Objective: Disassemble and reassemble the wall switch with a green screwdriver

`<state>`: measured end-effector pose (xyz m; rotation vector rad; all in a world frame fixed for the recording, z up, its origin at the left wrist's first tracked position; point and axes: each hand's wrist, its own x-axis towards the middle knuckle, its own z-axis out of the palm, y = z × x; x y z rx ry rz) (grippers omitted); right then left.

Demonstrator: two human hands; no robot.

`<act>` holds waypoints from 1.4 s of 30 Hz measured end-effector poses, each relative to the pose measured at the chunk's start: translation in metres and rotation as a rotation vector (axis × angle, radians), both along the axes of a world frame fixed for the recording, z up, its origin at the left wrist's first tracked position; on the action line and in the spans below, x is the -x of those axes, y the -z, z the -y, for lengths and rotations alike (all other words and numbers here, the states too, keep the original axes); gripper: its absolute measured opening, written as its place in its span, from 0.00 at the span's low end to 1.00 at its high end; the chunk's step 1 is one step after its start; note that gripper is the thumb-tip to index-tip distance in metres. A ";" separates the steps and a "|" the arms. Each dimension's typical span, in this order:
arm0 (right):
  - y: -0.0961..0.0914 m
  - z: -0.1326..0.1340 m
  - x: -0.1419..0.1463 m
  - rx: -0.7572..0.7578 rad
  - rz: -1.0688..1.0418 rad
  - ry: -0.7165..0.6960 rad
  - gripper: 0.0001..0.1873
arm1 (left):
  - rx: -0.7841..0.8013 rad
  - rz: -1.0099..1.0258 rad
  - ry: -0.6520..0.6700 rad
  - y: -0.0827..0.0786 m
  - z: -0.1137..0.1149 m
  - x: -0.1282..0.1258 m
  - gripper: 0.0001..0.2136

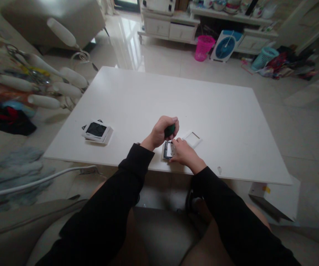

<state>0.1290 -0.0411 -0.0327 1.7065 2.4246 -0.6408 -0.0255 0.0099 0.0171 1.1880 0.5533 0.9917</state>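
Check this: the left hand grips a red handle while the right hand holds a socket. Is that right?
Not quite: the handle is dark green, as the head view shows. The left hand grips it while the right hand holds a socket.

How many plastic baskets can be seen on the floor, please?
2. The pink basket stands just left of the fan in the picture; the blue-green basket is farther right, beside a pile. Others may be hidden.
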 end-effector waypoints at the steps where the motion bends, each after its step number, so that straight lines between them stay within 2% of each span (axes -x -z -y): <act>1: 0.000 0.000 0.000 0.000 -0.001 0.002 0.41 | 0.002 0.002 0.008 0.000 0.000 0.000 0.26; 11: 0.002 -0.001 0.001 -0.003 -0.013 0.007 0.42 | -0.013 -0.028 0.037 0.004 0.001 -0.002 0.26; 19: -0.001 0.000 0.002 0.005 0.015 0.002 0.38 | -0.008 -0.012 0.004 0.000 0.001 0.002 0.25; 30: 0.001 -0.001 0.001 -0.001 0.014 -0.005 0.39 | 0.030 0.026 0.001 -0.006 0.003 0.002 0.25; 35: 0.003 -0.001 0.001 -0.003 0.005 0.004 0.41 | -0.018 -0.008 0.027 -0.002 0.003 -0.001 0.25; 42: 0.000 0.000 0.002 0.008 -0.006 0.012 0.42 | -0.004 -0.029 0.028 0.003 0.002 -0.002 0.25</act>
